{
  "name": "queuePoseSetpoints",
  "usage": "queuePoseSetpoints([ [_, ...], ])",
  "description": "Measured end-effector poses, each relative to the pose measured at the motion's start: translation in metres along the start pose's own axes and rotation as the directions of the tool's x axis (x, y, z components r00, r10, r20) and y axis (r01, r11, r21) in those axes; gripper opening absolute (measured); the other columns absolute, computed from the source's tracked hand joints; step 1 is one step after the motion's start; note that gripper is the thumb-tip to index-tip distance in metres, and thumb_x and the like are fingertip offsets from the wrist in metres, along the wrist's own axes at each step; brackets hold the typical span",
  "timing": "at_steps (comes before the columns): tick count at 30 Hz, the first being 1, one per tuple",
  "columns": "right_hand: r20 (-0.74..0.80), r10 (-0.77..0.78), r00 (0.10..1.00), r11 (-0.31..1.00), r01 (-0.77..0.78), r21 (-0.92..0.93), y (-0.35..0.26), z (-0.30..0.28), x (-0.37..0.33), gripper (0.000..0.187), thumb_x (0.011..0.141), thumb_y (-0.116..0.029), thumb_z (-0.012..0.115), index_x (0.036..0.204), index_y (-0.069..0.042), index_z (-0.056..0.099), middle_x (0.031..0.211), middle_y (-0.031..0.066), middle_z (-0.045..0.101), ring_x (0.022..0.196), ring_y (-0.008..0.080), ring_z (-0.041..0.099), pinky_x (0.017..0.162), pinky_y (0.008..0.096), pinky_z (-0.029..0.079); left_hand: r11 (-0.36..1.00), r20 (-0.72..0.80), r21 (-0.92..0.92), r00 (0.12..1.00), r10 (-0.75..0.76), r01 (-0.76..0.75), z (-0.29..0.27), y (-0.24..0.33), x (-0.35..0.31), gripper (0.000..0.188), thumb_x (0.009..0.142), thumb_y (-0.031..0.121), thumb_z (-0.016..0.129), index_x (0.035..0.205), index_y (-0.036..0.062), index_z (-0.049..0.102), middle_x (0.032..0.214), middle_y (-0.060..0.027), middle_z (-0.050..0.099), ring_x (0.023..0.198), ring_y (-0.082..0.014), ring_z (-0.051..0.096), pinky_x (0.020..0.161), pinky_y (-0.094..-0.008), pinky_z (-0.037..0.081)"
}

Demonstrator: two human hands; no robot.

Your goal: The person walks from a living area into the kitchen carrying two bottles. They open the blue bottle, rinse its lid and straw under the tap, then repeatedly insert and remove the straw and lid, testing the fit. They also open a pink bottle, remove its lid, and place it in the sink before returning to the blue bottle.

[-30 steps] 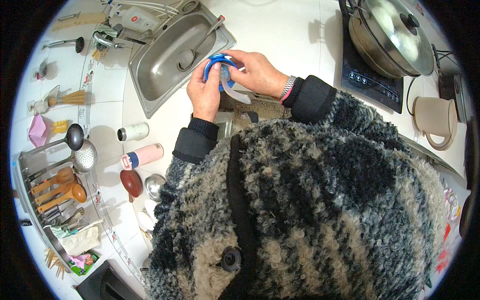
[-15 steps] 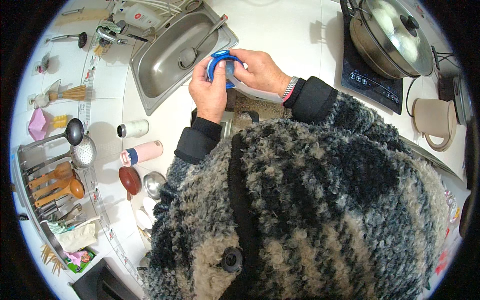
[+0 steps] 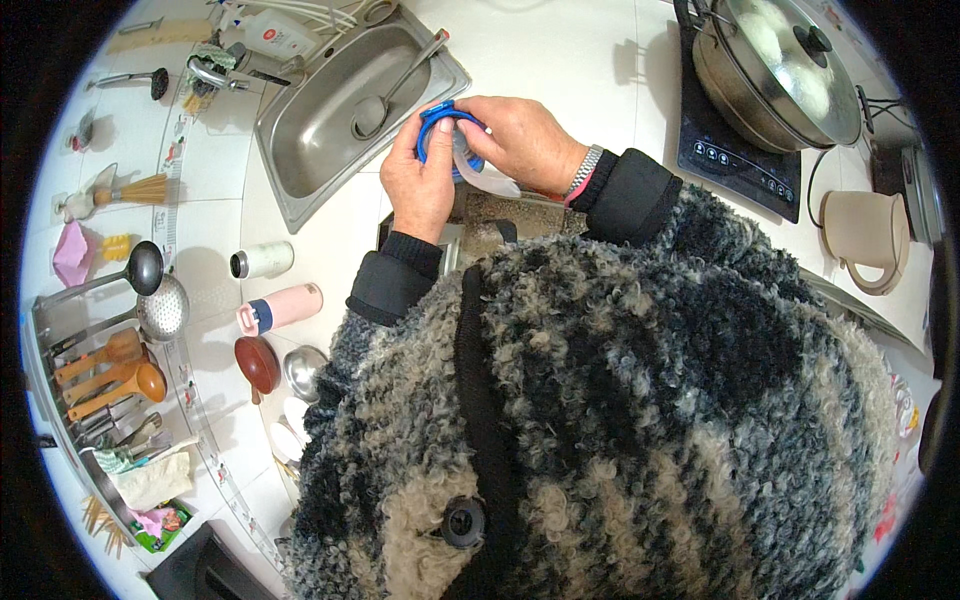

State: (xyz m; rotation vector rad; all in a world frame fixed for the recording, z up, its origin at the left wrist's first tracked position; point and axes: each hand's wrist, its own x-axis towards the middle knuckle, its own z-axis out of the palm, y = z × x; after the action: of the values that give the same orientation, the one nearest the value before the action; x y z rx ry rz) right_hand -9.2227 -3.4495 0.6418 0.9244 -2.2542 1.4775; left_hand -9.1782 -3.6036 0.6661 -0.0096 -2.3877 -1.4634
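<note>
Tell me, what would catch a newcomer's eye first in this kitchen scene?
Probably the bright blue ring-shaped thing gripped by the left hand and right hand at the edge of the steel sink, where a ladle lies. Next, the lidded pan on the black cooktop, upper right, and the fuzzy grey-striped coat filling the lower picture.
</note>
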Motion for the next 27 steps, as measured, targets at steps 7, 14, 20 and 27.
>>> queuePoseSetpoints([
  [7, 0.01, 0.031, 0.999, 0.984, -0.029, -0.177, -0.004, -0.004, 0.001, 0.016, 0.092, -0.022, 0.057, 0.089, -0.006, 0.061, 0.074, 0.0153, 0.066, 0.07, 0.037, 0.066, 0.062, 0.0463, 0.053, 0.993, 0.001, 0.048, 0.995, 0.104, -0.104, 0.0, 0.009, 0.0, 0.028, 0.095, 0.015, 0.065, 0.12, 0.0015, 0.066, 0.103, -0.0085, 0.072, 0.094, -0.0112, 0.063, 0.085, -0.0277, 0.051],
  [14, 0.04, 0.028, 0.999, 0.981, -0.02, -0.193, 0.002, -0.002, 0.001, 0.017, 0.092, -0.022, 0.057, 0.091, -0.006, 0.061, 0.076, 0.0154, 0.066, 0.072, 0.0367, 0.067, 0.063, 0.0464, 0.054, 0.988, 0.085, 0.152, 0.996, -0.001, -0.012, -0.005, 0.005, 0.003, 0.032, 0.092, 0.02, 0.069, 0.116, -0.001, 0.065, 0.095, -0.0116, 0.072, 0.085, -0.0156, 0.066, 0.078, -0.0304, 0.053],
  [20, 0.046, -0.001, 0.999, 0.997, -0.002, 0.077, 0.003, -0.001, -0.001, 0.027, 0.091, -0.025, 0.059, 0.105, -0.003, 0.064, 0.085, 0.0196, 0.068, 0.081, 0.0391, 0.067, 0.071, 0.0461, 0.053, 0.987, 0.006, 0.159, 1.0, 0.001, -0.002, -0.005, -0.004, 0.003, 0.032, 0.089, 0.02, 0.071, 0.111, -0.0027, 0.065, 0.093, -0.0131, 0.072, 0.082, -0.0168, 0.067, 0.075, -0.0316, 0.053],
  [27, 0.106, 0.168, 0.98, 0.971, -0.183, 0.157, -0.002, -0.002, -0.001, 0.03, 0.088, -0.025, 0.059, 0.107, -0.002, 0.065, 0.086, 0.0215, 0.069, 0.079, 0.04, 0.066, 0.071, 0.0462, 0.053, 0.997, -0.04, 0.054, 0.998, -0.054, 0.056, -0.003, -0.002, 0.003, 0.032, 0.093, 0.021, 0.071, 0.114, -0.0026, 0.064, 0.099, -0.0068, 0.069, 0.089, -0.0102, 0.063, 0.079, -0.026, 0.052],
])
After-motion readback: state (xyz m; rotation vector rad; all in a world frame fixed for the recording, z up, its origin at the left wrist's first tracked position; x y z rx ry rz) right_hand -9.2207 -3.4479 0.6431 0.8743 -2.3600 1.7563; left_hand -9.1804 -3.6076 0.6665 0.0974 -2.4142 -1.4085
